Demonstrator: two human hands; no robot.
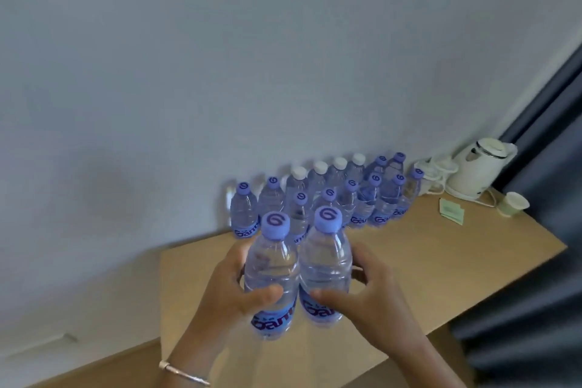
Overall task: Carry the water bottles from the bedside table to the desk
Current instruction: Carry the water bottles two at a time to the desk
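Left hand (231, 290) grip closed round left bottle (272, 274); right hand (365, 293) grip closed round right bottle (326, 264). Both upright, above counter (441, 261), near bottle group (330, 195). Lower straight, set beside front row, avoid knocking neighbours, then release.

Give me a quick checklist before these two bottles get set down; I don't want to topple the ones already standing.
1. Left hand grip on left bottle: ok.
2. Right hand grip on right bottle: ok.
3. Both purple caps on: ok.
4. Bare desk in front of the standing bottles: ok.
5. Kettle and paper cup clear of the path: ok.
6. Caps tightly sealed: cannot tell.
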